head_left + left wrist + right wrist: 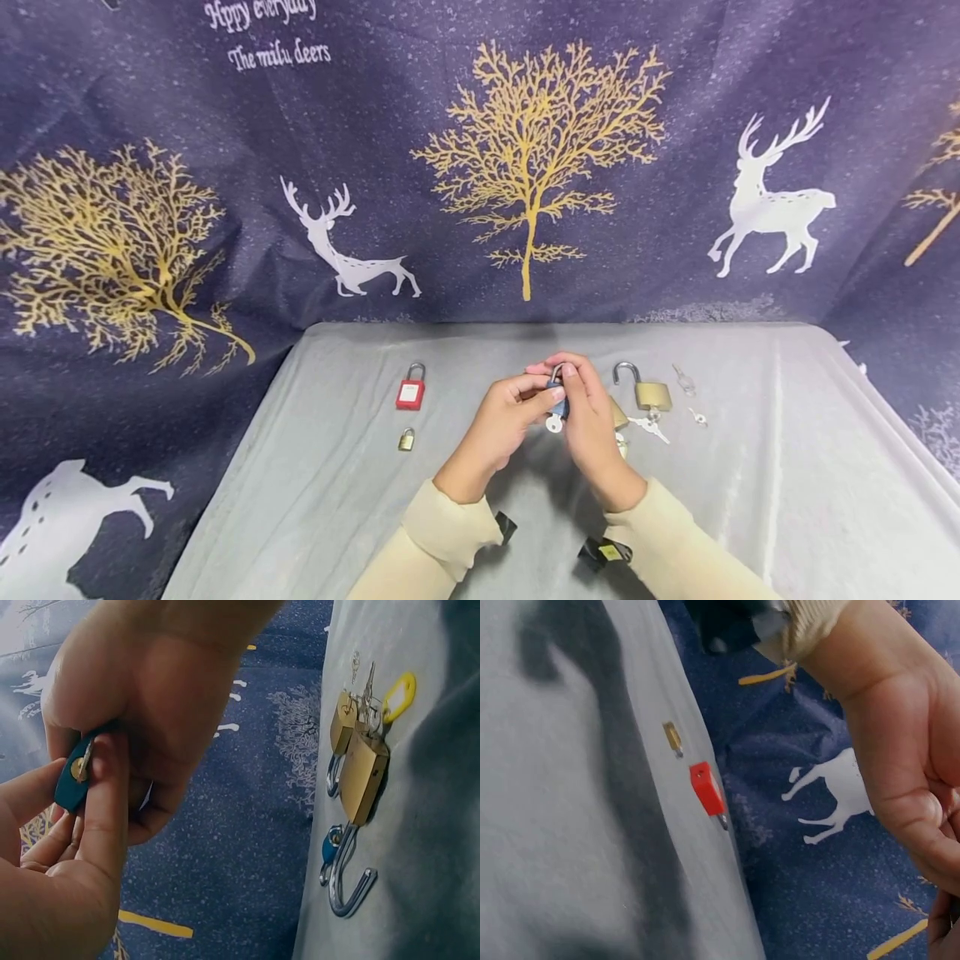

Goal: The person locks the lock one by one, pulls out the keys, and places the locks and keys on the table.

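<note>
Above the middle of the table, my left hand (498, 417) and right hand (588, 412) together hold a blue padlock (559, 407). A silver key (554, 424) sticks out of its lower end. The left thumb presses on the front of the lock body, while the right fingers wrap its other side near the metal shackle (556, 372). In the left wrist view the padlock (71, 780) shows its underside, with the key in a brass keyhole. Fingers cover much of the shackle, so I cannot tell whether it is locked. The right wrist view barely shows the grip.
On the left lie a red padlock (409, 393) and a small brass padlock (406, 440). To the right, a brass padlock (653, 396) has its shackle open, near loose keys (684, 381). Another brass padlock (365, 776), a small blue padlock (331, 844) and a yellow tag (400, 697) are close by.
</note>
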The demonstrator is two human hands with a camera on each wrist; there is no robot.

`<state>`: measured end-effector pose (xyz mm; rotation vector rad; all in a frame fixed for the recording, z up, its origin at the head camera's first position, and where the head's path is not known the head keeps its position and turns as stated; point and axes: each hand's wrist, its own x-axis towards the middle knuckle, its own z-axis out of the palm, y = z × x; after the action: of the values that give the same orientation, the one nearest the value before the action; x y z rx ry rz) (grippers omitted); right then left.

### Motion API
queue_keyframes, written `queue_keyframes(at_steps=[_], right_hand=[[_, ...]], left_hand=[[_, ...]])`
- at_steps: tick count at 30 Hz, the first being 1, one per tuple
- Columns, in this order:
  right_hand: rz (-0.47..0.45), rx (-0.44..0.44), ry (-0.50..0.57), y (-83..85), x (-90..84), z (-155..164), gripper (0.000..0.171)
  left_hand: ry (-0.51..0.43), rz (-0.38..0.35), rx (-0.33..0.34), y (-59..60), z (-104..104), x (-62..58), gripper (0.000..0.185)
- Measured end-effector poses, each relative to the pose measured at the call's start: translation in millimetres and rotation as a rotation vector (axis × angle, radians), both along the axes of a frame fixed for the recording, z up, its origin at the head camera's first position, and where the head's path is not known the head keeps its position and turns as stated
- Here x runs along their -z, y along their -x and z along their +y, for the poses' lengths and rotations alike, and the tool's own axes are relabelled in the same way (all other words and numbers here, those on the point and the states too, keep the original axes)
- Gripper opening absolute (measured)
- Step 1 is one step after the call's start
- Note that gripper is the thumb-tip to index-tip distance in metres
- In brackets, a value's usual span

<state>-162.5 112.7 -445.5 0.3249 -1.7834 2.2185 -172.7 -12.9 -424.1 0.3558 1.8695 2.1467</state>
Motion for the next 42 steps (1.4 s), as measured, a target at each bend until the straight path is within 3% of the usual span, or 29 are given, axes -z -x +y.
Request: queue_keyframes(at_steps=[10, 18, 25, 31, 42], right_hand=[[0.022, -0.026, -0.131, 4.5, -6.0, 9.9, 0.035], [-0.030, -0.018, -0.163, 4.9, -10.6, 9.5, 0.036], [-0.057, -0.003, -0.195, 8.7, -6.1, 9.9, 0.039], [-0.093, 0.022, -0.213, 9.1, -2.0, 8.6, 0.024], [-0.020, -0.125, -0.192, 7.0, -0.5, 7.3, 0.021]], left_hand=[[0.011, -0.010, 0.011, 2.5, -3.9, -0.7, 0.030], [0.046, -0.003, -0.132, 9.4, -10.0, 1.9, 0.027], [-0.016, -0.017, -0.217, 16.4, -15.5, 2.8, 0.027], [-0.109, -0.023, -0.267, 17.2, -17.6, -0.2, 0.016], [-0.194, -0.038, -0.280, 17.8, -18.1, 1.7, 0.007]])
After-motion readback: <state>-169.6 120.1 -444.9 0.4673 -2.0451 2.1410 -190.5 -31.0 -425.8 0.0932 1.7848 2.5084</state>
